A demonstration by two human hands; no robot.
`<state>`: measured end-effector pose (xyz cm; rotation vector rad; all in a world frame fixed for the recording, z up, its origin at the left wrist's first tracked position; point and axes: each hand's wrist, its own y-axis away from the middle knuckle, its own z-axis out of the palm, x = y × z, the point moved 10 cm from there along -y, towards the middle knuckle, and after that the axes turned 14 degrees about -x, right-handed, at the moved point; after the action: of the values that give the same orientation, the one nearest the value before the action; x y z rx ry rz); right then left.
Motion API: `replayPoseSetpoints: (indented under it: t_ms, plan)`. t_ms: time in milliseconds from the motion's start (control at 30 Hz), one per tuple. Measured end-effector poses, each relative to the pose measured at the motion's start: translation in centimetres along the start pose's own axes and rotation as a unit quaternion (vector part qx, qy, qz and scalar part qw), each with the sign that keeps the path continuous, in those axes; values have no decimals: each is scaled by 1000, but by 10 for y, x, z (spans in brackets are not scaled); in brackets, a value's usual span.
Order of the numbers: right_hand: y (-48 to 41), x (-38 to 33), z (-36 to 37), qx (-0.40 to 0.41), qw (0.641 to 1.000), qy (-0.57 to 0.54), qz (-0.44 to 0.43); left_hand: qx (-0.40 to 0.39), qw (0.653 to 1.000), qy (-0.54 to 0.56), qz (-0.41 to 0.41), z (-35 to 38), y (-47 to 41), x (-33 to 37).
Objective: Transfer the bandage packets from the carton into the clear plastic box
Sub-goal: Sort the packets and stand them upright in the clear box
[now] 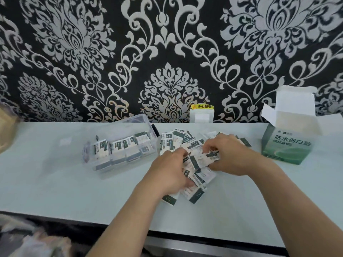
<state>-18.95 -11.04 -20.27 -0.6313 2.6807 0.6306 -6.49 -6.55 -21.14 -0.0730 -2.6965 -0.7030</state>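
A heap of white and dark green bandage packets point(178, 140) lies loose on the pale table point(55, 182), in the middle. My left hand point(168, 171) and my right hand point(230, 154) both sit on the heap, fingers curled round packets; between them they hold a small bunch of packets point(202, 160). Left of the heap stands the clear plastic box point(120, 127), with several packets stacked upright inside it. The green carton point(285, 147) stands at the right, its white flaps open; its inside is hidden.
A white wall socket with a yellow warning label point(202, 113) sits at the back behind the heap. Patterned black and silver wallpaper covers the wall. The table's front edge runs dark below my forearms. Blurred pale objects show at the lower left.
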Motion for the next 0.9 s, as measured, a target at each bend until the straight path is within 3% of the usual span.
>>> replayPoseSetpoints:
  t_ms: [133, 233, 467, 633, 767, 900]
  plan:
    - [8, -2, -15, 51, 992, -108, -33, 18, 999, 32, -2, -3, -4, -6]
    - [13, -8, -6, 23, 976, -211, -55, 40, 998, 58, -1, -6, -4, -11]
    - [9, -7, 8, 9, 985, -171, -5, 81, 996, 47, 8, -20, 5, -17]
    - [6, -13, 12, 33, 994, -75, 79, 148, 988, -52, -8, -34, 23, -10]
    - [5, -20, 15, 31, 992, -33, 118, 216, 974, -66, -6, -54, 43, -5]
    - [5, -23, 17, 14, 991, -21, 128, 246, 967, -17, 71, -61, 59, 6]
